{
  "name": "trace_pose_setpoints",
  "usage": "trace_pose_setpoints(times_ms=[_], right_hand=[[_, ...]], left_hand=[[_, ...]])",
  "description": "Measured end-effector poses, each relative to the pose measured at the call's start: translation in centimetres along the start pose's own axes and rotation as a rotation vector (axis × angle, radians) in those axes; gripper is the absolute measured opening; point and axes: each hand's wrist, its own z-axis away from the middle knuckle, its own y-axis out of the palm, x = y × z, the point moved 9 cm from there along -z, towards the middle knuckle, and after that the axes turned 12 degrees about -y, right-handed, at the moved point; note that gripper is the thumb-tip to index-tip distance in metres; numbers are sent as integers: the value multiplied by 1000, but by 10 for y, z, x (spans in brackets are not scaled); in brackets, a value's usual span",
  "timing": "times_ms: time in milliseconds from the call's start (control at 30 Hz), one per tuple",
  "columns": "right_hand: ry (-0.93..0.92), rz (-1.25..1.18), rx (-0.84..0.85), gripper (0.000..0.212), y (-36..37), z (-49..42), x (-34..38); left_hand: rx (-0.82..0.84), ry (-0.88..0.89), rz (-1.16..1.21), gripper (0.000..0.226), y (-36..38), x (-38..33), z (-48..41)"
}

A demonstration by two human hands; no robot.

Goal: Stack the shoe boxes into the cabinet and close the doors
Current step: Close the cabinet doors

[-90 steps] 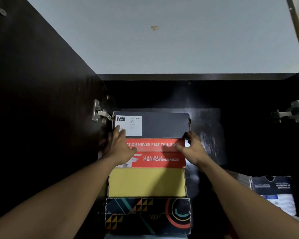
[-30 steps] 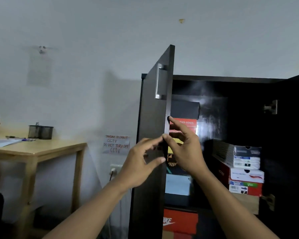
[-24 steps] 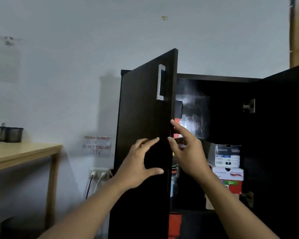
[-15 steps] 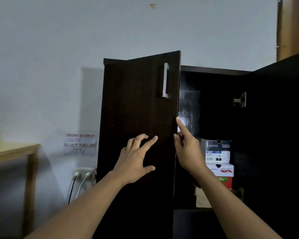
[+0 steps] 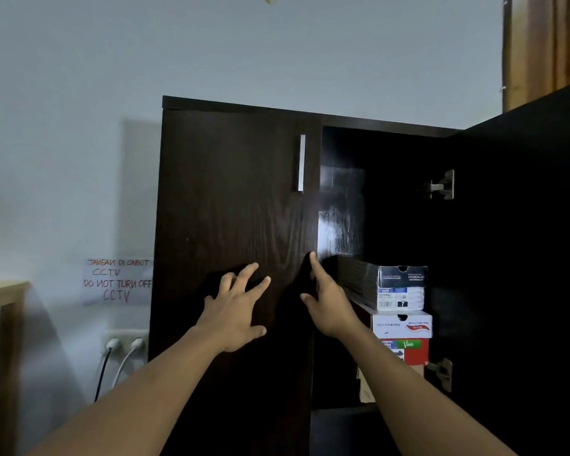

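The dark wooden cabinet (image 5: 375, 121) fills the middle of the view. Its left door (image 5: 231, 199) with a silver handle (image 5: 301, 162) lies flat against the front. My left hand (image 5: 236, 311) has its fingers spread on that door. My right hand (image 5: 326, 302) is at the door's right edge, index finger pointing up along it. The right door (image 5: 527, 258) stands swung out toward me. Inside on the right, a stack of shoe boxes shows: a dark Skechers box (image 5: 395, 284) on top, a white one (image 5: 403, 325) under it, then a red one (image 5: 408, 352). The left stack is hidden.
A pale wall stands behind, with a handwritten CCTV notice (image 5: 117, 281) and a wall socket with two plugs (image 5: 125, 345) left of the cabinet. A wooden table corner (image 5: 4, 294) is at the far left. A curtain (image 5: 553, 44) hangs at the upper right.
The left door has swung from half open to flat against the cabinet front, covering the left stack of boxes. Both hands followed it, and the view shifted right.
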Motion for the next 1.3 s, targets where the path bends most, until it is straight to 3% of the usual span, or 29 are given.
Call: trace_pose_setpoints(times_ms=[233, 333, 433, 567, 733, 867, 1100, 1233, 1300], right_hand=[[44, -152, 134, 86, 33, 14, -40], [58, -212, 101, 79, 17, 26, -33], [51, -218, -37, 72, -33, 51, -12], [14, -167, -279, 56, -138, 104, 26], [-57, 101, -588, 39, -282, 183, 65], [-54, 145, -688, 25, -363, 238, 74], [164, -1, -667, 12, -386, 274, -15], [221, -289, -648, 35, -365, 273, -49], [234, -369, -644, 35, -358, 270, -54]], left_hand=[[108, -28, -17, 104, 33, 22, -2], [126, -41, 112, 99, 24, 12, 1], [89, -6, 202, 96, 7, -15, 8], [24, 142, 323, 95, -31, -88, 22], [-72, 381, 489, 88, -89, -217, 59], [-108, 546, 501, 78, -118, -310, 94], [-215, 667, 345, 67, -142, -420, 122], [-217, 664, 271, 64, -137, -448, 114], [-225, 655, 260, 62, -134, -454, 110]])
